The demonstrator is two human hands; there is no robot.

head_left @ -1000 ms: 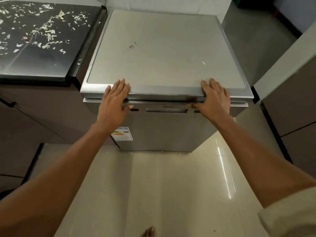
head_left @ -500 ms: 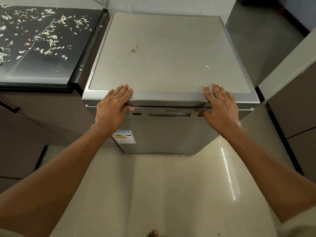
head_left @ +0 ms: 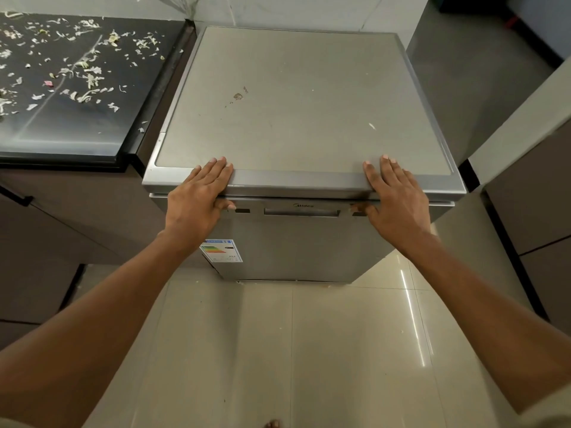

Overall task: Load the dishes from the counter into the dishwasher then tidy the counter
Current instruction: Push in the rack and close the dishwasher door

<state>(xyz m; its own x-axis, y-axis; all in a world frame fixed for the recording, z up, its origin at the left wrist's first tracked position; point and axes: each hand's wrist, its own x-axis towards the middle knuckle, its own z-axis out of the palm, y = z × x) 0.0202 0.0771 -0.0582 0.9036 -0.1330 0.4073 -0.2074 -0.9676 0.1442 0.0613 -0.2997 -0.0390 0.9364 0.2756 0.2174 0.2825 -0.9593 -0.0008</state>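
— Pale floor tiles (head_left: 340, 350), dark cabinets on both sides. Where's the dishwasher?
— Dishwasher (head_left: 296, 103) stands mid-scene, door closed, a label (head_left: 222, 251) on its front. Left of it, the counter (head_left: 71, 88) is strewn with pale scraps (head_left: 83, 69)
— And the hands?
— Left hand (head_left: 197, 202) and right hand (head_left: 398, 202) both lie on its near top edge, fingers straight and flat on top, thumbs tucked under the lip; neither holds anything loose
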